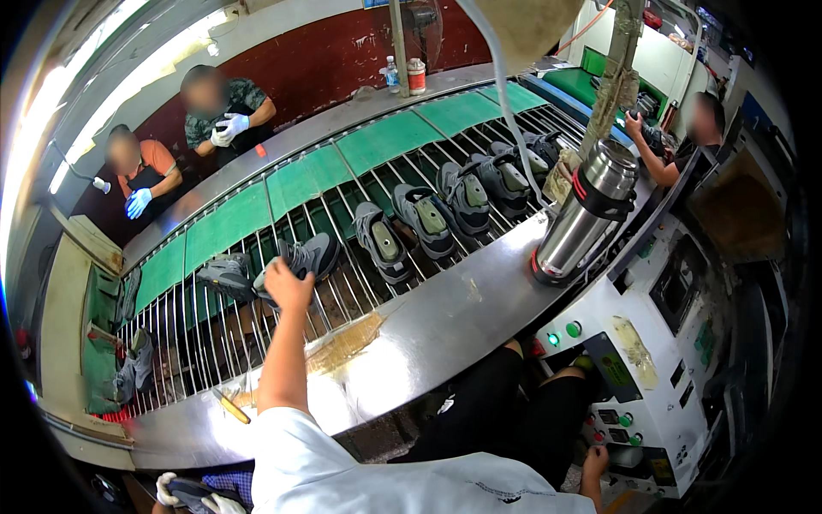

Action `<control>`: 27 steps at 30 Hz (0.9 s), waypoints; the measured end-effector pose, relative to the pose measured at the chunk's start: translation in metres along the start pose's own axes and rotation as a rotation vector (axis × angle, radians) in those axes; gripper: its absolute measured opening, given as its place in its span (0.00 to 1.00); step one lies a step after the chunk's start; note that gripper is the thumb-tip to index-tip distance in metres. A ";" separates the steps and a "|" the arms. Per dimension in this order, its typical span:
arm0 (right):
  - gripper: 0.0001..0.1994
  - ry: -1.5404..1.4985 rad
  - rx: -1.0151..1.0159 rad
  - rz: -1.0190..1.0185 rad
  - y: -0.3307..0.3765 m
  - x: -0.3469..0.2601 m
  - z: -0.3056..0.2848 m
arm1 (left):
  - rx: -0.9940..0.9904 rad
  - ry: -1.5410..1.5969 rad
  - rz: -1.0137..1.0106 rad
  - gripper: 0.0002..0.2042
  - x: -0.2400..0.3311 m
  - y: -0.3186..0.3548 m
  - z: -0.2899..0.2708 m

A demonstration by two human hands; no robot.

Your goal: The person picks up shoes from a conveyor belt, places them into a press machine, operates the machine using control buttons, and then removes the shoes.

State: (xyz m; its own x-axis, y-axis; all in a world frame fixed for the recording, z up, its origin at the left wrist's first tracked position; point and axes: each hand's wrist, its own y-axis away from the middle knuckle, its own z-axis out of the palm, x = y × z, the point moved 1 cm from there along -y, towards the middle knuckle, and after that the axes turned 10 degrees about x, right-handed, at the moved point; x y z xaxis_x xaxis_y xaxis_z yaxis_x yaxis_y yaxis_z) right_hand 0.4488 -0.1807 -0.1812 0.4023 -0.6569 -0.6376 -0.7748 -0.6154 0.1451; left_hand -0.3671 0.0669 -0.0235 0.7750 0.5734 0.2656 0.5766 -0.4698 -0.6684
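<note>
My left hand [287, 284] reaches over the metal rod conveyor [205, 338] and is closed at the heel end of a grey shoe [318, 254]. This shoe lies across the rods with its toe pointing right. Just left of it rests another grey shoe [224, 276], tilted on its side, showing its sole. My right hand [594, 467] hangs low beside the white control cabinet [664, 377], near its lower buttons. Its fingers look curled; whatever they may hold is too small to make out. More grey shoes [421, 221] stand in a row to the right.
A steel thermos [586, 214] stands on the metal ledge [445, 334]. A yellow-handled tool [231, 408] lies at the ledge's left part. Green mats [312, 171] cover the conveyor's far side. Two gloved people stand across it; another person sits at right, and gloved hands hold a shoe at lower left.
</note>
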 end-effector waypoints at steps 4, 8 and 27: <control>0.03 0.114 -0.029 -0.266 0.015 -0.018 0.010 | -0.446 -0.185 -0.027 0.49 -0.074 -0.050 0.021; 0.04 0.309 -0.016 -0.271 0.035 -0.023 0.013 | -0.812 -0.105 0.008 0.56 -0.101 -0.081 0.042; 0.18 0.042 -0.555 -0.524 0.070 -0.258 0.045 | -0.829 0.436 -0.592 0.28 -0.118 -0.022 0.003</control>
State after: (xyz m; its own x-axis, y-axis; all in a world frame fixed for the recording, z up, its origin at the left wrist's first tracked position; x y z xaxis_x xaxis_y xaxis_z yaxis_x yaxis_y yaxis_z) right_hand 0.2690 -0.0342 -0.0403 0.6764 -0.2280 -0.7004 -0.1233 -0.9725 0.1975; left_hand -0.4716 0.0118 -0.0420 0.2502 0.6469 0.7203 0.7541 -0.5968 0.2741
